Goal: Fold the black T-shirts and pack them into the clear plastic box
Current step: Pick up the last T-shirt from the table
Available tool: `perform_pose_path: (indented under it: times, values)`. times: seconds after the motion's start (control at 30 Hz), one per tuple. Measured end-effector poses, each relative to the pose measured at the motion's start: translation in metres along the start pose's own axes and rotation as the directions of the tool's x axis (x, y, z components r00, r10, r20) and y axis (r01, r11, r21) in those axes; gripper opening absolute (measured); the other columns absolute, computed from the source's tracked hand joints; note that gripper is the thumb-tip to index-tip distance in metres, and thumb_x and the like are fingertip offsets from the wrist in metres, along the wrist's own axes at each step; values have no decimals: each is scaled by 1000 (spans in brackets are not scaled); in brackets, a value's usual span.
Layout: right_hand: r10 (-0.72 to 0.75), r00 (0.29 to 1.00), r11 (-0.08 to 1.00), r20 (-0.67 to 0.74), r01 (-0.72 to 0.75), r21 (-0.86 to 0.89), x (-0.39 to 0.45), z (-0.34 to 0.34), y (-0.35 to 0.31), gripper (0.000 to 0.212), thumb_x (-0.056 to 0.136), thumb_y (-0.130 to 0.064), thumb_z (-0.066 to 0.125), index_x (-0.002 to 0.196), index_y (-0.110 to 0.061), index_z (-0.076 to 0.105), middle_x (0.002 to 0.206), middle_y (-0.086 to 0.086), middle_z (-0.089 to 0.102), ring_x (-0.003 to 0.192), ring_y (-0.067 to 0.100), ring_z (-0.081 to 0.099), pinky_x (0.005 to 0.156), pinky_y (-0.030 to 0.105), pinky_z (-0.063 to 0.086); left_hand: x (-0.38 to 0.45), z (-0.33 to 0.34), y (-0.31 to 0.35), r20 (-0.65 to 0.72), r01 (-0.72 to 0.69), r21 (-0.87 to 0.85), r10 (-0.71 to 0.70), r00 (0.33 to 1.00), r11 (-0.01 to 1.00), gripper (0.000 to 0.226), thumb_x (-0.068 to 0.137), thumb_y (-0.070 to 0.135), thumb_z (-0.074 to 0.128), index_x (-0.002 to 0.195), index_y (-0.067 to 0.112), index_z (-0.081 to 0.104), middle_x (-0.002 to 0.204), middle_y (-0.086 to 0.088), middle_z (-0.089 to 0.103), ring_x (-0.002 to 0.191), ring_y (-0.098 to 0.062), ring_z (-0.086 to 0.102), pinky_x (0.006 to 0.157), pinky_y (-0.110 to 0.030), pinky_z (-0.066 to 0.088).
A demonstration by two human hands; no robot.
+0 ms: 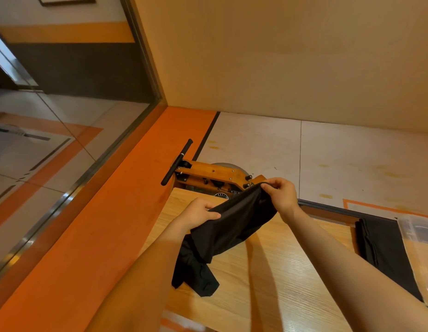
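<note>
Above light wooden table: limp black cotton T-shirt, bunched, pinched by curled left hand and right hand; lower folds resting on tabletop.

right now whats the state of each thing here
black T-shirt: unfolded, held up by both hands, lower end resting on the table
left hand: fingers gripping the shirt
right hand: pinching the shirt
dark fabric: lying flat on the table
clear plastic box: at the table's right edge, contents unclear
</note>
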State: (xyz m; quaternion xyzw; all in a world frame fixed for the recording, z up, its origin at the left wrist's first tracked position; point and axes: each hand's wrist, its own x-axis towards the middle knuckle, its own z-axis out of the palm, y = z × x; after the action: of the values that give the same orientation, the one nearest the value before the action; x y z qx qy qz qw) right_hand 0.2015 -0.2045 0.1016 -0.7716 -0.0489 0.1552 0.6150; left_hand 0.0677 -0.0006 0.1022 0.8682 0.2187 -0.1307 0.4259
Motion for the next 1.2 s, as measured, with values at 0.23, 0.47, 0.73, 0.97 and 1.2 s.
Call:
perform_pose_path:
  times: [0.23, 0.47, 0.73, 0.97, 1.2]
  values:
    - [14, 994, 999, -105, -9, 50, 10, -35, 1, 10, 92, -9, 64, 87, -16, 69, 88, 2, 67, 87, 19, 61, 80, 31, 52, 4, -23, 8, -27, -22, 30, 23, 999, 999, 16, 86, 24, 70, 89, 9, 75, 92, -10, 70, 87, -20, 65, 84, -42, 53]
    - [52, 980, 994, -192, -32, 106, 16, -71, 7, 8, 90, -9, 66, 97, -7, 70, 88, 0, 66, 88, 18, 60, 85, 32, 50, 8, -41, 11, -231, -76, -118, 47, 972, 990, 10, 89, 19, 68, 89, 12, 75, 87, 2, 68, 80, -7, 60, 73, -25, 45]
    - [156, 986, 985, -64, -151, 84, 10, -98, 41, 13, 86, -8, 72, 98, -7, 70, 98, 12, 68, 93, 27, 63, 75, 32, 54, 25, -28, 29, -404, -67, -146, 3, 915, 987, 20, 98, 9, 50, 107, 9, 69, 98, 1, 63, 93, -16, 57, 79, -29, 46]
    - [165, 985, 985, -55, -167, -36, 3, -130, 64, 22, 82, -2, 73, 104, -4, 69, 98, 6, 67, 96, 22, 61, 82, 29, 50, 35, -33, 12, -642, 39, -111, -101, 760, 993, 20, 98, 16, 54, 109, 7, 67, 97, -8, 67, 76, -19, 56, 71, -35, 49]
    - [187, 982, 977, -38, -190, -96, 10, -148, 74, 13, 84, 2, 69, 97, -2, 70, 97, 12, 68, 94, 23, 64, 71, 22, 49, 55, -28, 32, -659, -4, -179, -117, 743, 984, 21, 99, 18, 50, 113, 8, 63, 95, -6, 65, 73, -19, 57, 75, -44, 55]
